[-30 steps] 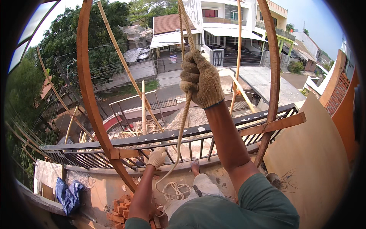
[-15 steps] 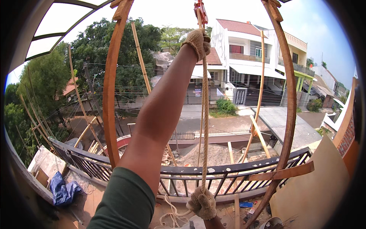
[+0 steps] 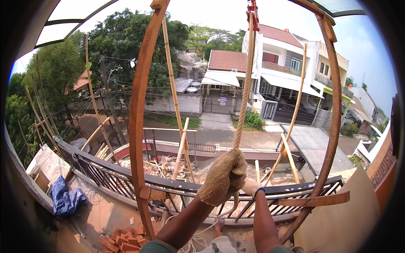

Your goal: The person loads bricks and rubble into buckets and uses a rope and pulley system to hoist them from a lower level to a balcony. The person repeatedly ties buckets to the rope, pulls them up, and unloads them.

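Note:
A thick beige rope [image 3: 242, 105] runs down from a red metal pulley [image 3: 253, 17] at the top of the view. My left hand [image 3: 223, 175], in a knitted beige work glove, is closed around the rope at about the height of the railing. Close beside it, partly behind it, is my right hand [image 3: 252, 187], also gloved, with a blue band at the wrist. Its fingers are hidden, so its grip does not show. Below the hands the rope hangs slack and loops down toward the floor.
A dark metal railing [image 3: 114, 173] curves across in front of me. Wooden posts [image 3: 139, 105] stand on both sides, with a plank [image 3: 312, 200] at right. Loose bricks [image 3: 122, 241] and a blue tarp [image 3: 65, 198] lie at left. Bamboo poles [image 3: 172, 88] rise beyond.
My left hand has come down from high on the rope to railing height, still gripping it. My right hand has risen from low on the rope to beside the left. The view has shifted left.

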Available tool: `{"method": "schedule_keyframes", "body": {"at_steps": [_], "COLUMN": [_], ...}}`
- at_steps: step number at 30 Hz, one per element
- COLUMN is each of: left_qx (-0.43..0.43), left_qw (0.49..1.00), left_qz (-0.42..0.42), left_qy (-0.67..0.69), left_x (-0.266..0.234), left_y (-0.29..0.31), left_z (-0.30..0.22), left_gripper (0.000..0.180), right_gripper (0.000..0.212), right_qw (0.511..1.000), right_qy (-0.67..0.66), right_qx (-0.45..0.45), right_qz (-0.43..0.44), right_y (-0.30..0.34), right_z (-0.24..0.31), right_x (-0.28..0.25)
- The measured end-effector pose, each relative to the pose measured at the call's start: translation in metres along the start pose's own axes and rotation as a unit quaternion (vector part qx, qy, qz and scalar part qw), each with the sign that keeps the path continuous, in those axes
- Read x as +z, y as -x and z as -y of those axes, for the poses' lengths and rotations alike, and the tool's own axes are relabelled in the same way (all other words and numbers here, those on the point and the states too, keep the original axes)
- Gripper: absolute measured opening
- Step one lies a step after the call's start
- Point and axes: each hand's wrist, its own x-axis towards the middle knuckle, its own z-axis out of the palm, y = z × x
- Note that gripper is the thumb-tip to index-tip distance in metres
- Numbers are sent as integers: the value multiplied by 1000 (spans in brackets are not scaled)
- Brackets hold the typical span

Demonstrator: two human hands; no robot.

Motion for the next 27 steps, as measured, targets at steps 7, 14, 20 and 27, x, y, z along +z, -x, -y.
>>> {"method": "schedule_keyframes", "body": {"at_steps": [7, 14, 20, 27], "left_qx": [-38, -61, -56, -106], "left_qw": [998, 979, 883, 620], "left_qz": [-45, -104, -212, -290], "left_qy": [-32, -161, -414, -721], "left_x": [-75, -89, -157, -345], "left_y": [204, 316, 342, 456], "left_z": [60, 83, 132, 256], "left_gripper": [30, 33, 38, 46], "right_gripper": [116, 40, 36, 35], "right_qw": [696, 615, 431, 425], "right_qy": [-568, -714, -812, -814], "right_qx": [-430, -250, -388, -393], "right_qz": [-87, -220, 61, 45], "right_y": [13, -9, 20, 126], "right_z": [302, 362, 307, 291], "right_x": [-424, -552, -446, -273]}}
